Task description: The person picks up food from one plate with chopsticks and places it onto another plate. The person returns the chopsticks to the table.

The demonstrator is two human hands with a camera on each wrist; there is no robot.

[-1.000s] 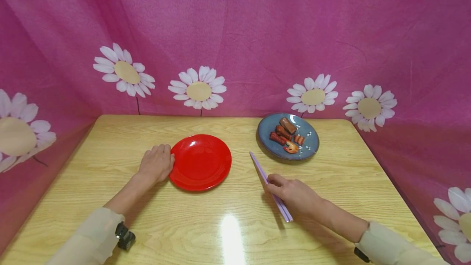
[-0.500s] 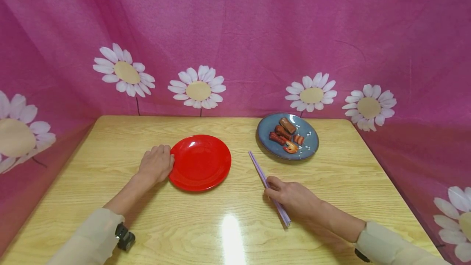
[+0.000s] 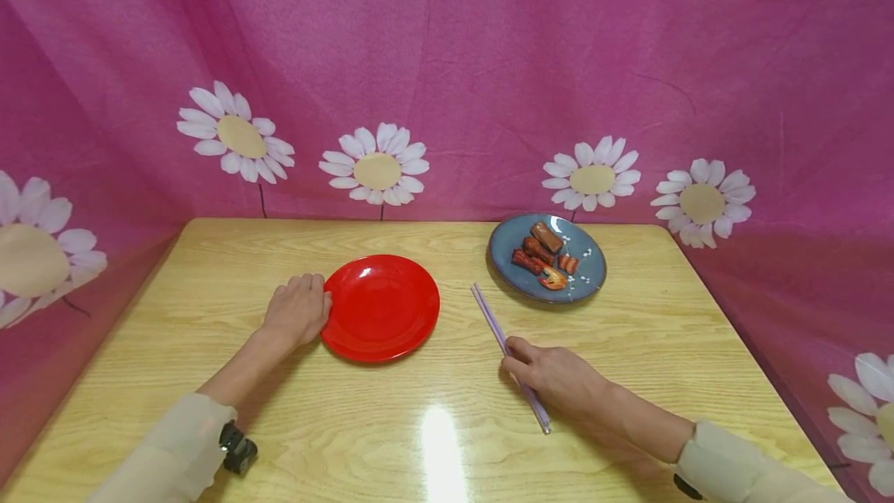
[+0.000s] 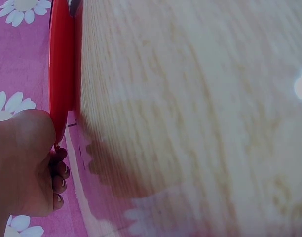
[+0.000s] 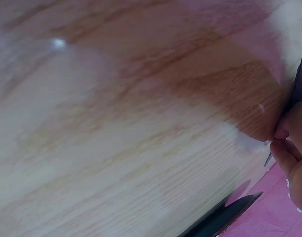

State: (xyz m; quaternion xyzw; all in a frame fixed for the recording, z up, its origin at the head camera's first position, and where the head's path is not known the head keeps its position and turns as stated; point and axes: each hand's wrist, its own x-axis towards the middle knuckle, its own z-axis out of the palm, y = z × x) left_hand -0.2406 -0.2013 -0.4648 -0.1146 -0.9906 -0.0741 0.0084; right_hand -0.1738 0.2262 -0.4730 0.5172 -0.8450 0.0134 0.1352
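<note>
At the left edge of a glossy red plate (image 3: pixel 384 309), my left hand (image 3: pixel 296 310) grips the rim. In the left wrist view the thumb side of that hand (image 4: pixel 30 163) lies at the end of the red plate (image 4: pixel 62 64), the other fingers curled below. My right hand (image 3: pixel 559 375) holds a pair of lilac chopsticks (image 3: pixel 491 320) near their middle, the tips slightly apart and pointing up-left over the table. The right wrist view shows the thick end of the chopsticks (image 5: pixel 298 84) beside the thumb of the right hand (image 5: pixel 299 153).
A blue-grey plate (image 3: pixel 513 278) with white blossoms stands at the back right. It carries several food pieces, brown and red, with an orange claw-shaped piece (image 3: pixel 552 278) in front. Beyond the wooden table (image 3: pixel 335 433) hangs a pink daisy-print cloth (image 3: pixel 482 84).
The chopsticks have turned slightly in my right hand: their tips have parted a little and the rear end has moved lower. My left hand and the red plate have stayed put.
</note>
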